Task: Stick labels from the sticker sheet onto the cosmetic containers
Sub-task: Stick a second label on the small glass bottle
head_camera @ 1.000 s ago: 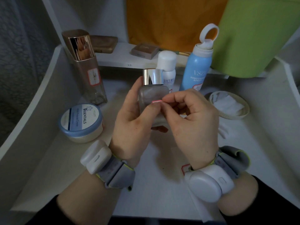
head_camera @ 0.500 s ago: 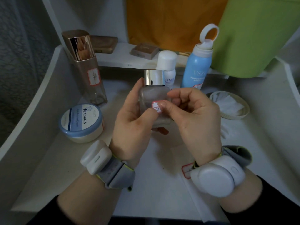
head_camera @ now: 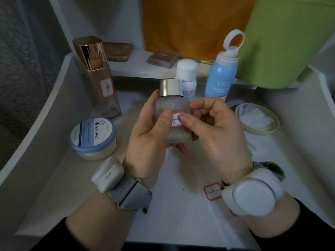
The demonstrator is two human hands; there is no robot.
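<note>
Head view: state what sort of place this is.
Probably a home dressing-table or vanity shelf: a white shelf unit holds a gold-capped bottle, a blue sunscreen spray and a cream jar, with makeup compacts on the ledge behind.

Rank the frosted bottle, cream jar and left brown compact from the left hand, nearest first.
1. Frosted bottle: held in the left hand.
2. Cream jar: just to its left.
3. Brown compact: on the back shelf.
</note>
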